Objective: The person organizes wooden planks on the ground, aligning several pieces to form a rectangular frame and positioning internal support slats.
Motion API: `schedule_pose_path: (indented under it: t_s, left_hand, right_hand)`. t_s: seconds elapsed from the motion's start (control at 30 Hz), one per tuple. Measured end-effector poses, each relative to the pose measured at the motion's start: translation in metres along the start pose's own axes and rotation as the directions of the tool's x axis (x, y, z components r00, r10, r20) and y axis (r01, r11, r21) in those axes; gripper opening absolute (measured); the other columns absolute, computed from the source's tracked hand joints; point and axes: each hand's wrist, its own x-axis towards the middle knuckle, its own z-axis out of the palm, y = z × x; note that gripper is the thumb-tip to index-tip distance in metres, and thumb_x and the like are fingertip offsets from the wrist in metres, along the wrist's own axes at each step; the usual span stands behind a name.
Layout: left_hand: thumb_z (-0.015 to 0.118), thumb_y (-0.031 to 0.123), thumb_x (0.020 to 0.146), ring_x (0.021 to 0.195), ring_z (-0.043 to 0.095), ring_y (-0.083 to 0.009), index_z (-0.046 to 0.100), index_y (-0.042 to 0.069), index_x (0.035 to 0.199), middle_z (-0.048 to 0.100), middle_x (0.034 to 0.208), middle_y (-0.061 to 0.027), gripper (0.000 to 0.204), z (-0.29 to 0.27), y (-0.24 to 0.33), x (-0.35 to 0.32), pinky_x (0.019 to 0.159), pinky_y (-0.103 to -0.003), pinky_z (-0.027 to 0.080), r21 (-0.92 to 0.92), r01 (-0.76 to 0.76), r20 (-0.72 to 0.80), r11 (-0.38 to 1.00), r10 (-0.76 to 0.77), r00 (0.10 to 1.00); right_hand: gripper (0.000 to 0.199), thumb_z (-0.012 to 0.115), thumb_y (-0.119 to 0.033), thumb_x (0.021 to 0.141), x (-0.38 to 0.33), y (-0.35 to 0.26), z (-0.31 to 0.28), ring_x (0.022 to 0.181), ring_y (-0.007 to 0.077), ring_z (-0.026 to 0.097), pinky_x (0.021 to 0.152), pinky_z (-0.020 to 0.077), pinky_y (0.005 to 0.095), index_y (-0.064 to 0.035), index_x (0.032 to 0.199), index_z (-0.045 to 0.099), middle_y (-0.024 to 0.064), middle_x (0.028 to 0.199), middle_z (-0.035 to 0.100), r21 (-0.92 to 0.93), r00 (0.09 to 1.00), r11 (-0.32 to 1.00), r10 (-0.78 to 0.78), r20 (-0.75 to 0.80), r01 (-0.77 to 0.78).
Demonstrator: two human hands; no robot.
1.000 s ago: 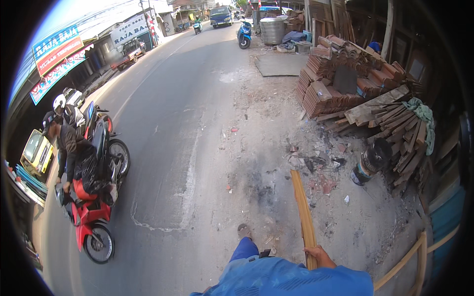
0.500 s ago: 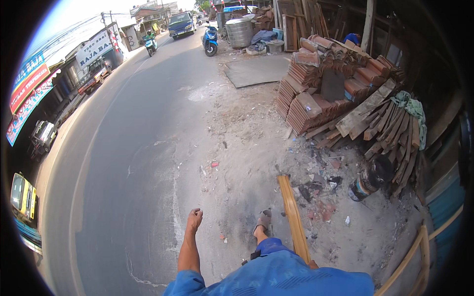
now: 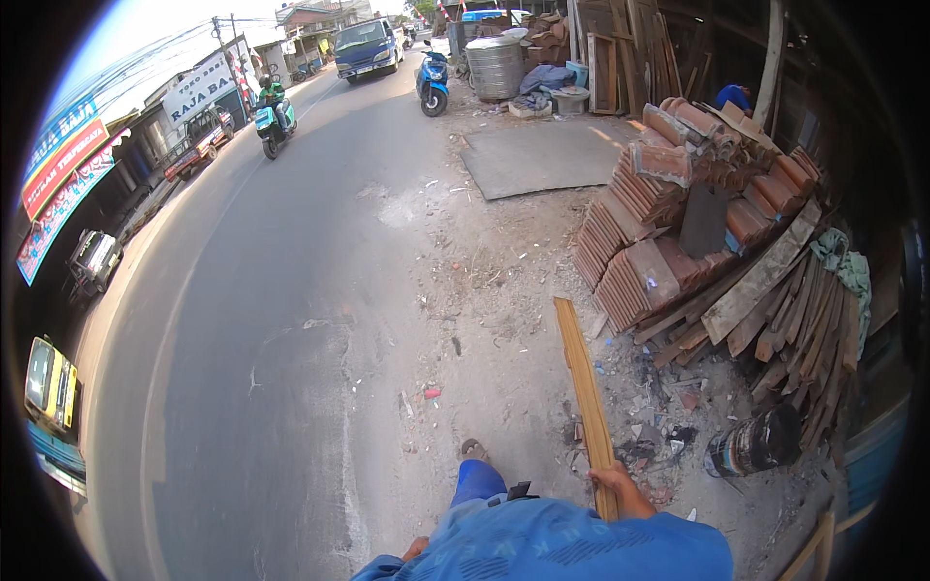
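In my right hand (image 3: 614, 476) is a long, narrow wooden plank (image 3: 582, 387), yellow-brown. The fingers wrap round it near its lower end, and it points ahead over the dusty roadside. My left hand (image 3: 417, 548) shows only in small part beside the hem of my blue shirt (image 3: 542, 542); its fingers are hidden.
A stack of clay roof tiles (image 3: 630, 281) stands ahead right, with a bundle of wooden slats (image 3: 804, 310) and a dark paint bucket (image 3: 754, 443) nearer. A motorbike rider (image 3: 274, 111), a blue truck (image 3: 368, 48) and a parked blue scooter (image 3: 432, 85) are on the road.
The plank and my right hand have come forward into fuller view. My left hand has swung back to my side. The tile stack is nearer, and the rider and truck have come closer.
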Motion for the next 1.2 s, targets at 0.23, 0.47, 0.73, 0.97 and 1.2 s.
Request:
schedule_pose_path:
  t_s: [0.23, 0.47, 0.73, 0.97, 1.2]
  left_hand:
    - [0.058, 0.038, 0.085, 0.073, 0.063, -0.0241, 0.068, 0.002, 0.093, 0.066, 0.079, -0.0148, 0.038, -0.151, 0.039, 0.193, 0.064, -0.037, 0.05, -0.07, 0.615, 0.075, 0.785, -0.611, 0.788]
    - [0.058, 0.037, 0.079, 0.094, 0.067, -0.0331, 0.069, -0.003, 0.103, 0.07, 0.099, -0.0227, 0.048, -0.416, 0.133, 0.519, 0.086, -0.041, 0.051, 0.006, 0.34, -0.411, 0.94, -0.308, 0.858]
    - [0.061, 0.032, 0.088, 0.101, 0.065, -0.0274, 0.058, -0.002, 0.125, 0.067, 0.112, -0.0218, 0.051, -0.562, 0.324, 0.813, 0.09, -0.036, 0.05, -0.259, -0.03, -0.485, 0.965, -0.103, 0.868]
    - [0.058, 0.04, 0.085, 0.076, 0.064, -0.0236, 0.071, 0.001, 0.106, 0.07, 0.088, -0.0155, 0.045, -0.521, 0.262, 0.859, 0.067, -0.038, 0.05, -0.109, 0.515, -0.032, 0.85, -0.521, 0.853]
    - [0.059, 0.036, 0.081, 0.087, 0.068, -0.0278, 0.07, 0.001, 0.103, 0.071, 0.096, -0.0176, 0.043, -0.587, 0.238, 0.946, 0.075, -0.039, 0.053, 0.055, 0.679, 0.078, 0.732, -0.681, 0.728]
  right_hand:
    - [0.035, 0.083, -0.021, 0.069, 0.101, -0.127, 0.018, 0.075, 0.021, 0.068, 0.067, 0.0533, 0.0348, 0.0012, 0.093, 0.07, 0.0108, 0.087, 0.07, 0.387, 0.991, 0.922, -0.055, 0.121, 0.004]
    - [0.033, 0.081, -0.02, 0.07, 0.2, -0.263, 0.017, 0.074, 0.0221, 0.068, 0.064, 0.0527, 0.0354, 0.0004, 0.093, 0.069, 0.0109, 0.084, 0.069, 0.317, 0.986, 0.936, 0.121, 0.118, -0.153]
    - [0.031, 0.079, -0.019, 0.071, 0.41, -0.415, -0.017, 0.072, 0.0234, 0.068, 0.062, 0.0521, 0.0361, -0.0006, 0.093, 0.067, 0.0111, 0.081, 0.069, 0.329, 0.989, 0.933, 0.125, 0.074, -0.143]
    - [0.027, 0.078, -0.018, 0.071, 0.63, -0.569, -0.068, 0.067, 0.0234, 0.067, 0.056, 0.0512, 0.0366, -0.0017, 0.089, 0.067, 0.01, 0.077, 0.068, 0.214, 0.99, 0.968, 0.113, 0.082, -0.128]
    - [0.021, 0.078, -0.016, 0.071, 0.782, -0.764, -0.101, 0.059, 0.0207, 0.064, 0.052, 0.0508, 0.035, -0.0018, 0.083, 0.067, 0.0078, 0.071, 0.066, 0.204, 0.987, 0.967, 0.161, -0.012, -0.155]
